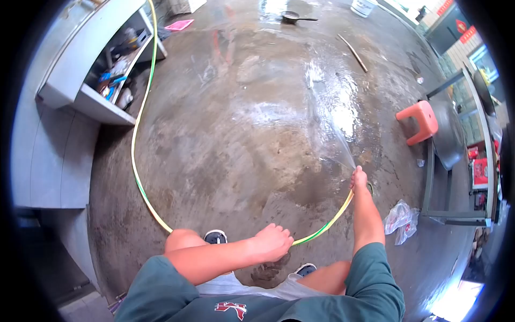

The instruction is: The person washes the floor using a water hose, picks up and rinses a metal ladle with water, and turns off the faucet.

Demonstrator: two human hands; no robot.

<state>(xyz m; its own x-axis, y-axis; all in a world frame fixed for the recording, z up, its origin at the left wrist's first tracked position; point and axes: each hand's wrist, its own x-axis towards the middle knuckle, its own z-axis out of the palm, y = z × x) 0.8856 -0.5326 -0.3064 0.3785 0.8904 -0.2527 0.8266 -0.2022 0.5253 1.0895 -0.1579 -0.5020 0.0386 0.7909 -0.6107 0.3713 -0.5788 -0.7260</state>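
Observation:
A yellow and green hose [140, 180] comes down from the top left, loops in front of my legs and rises to the right. My left hand [273, 243] is closed around it near the middle, knuckles up. Farther right, my right hand [359, 179] grips the hose close to its end. From there a thin spray of water [343, 144] fans forward onto the wet concrete floor [279, 161]. The hose's very tip is hidden by my right fingers.
On the right stand a pink stool [421, 122] and a metal rack [461, 220], with a crumpled plastic bag [401, 221] nearby. A stick [353, 53], a pan [291, 17] and a white bucket [363, 7] are farther off. A shelved counter [59, 155] lines the left.

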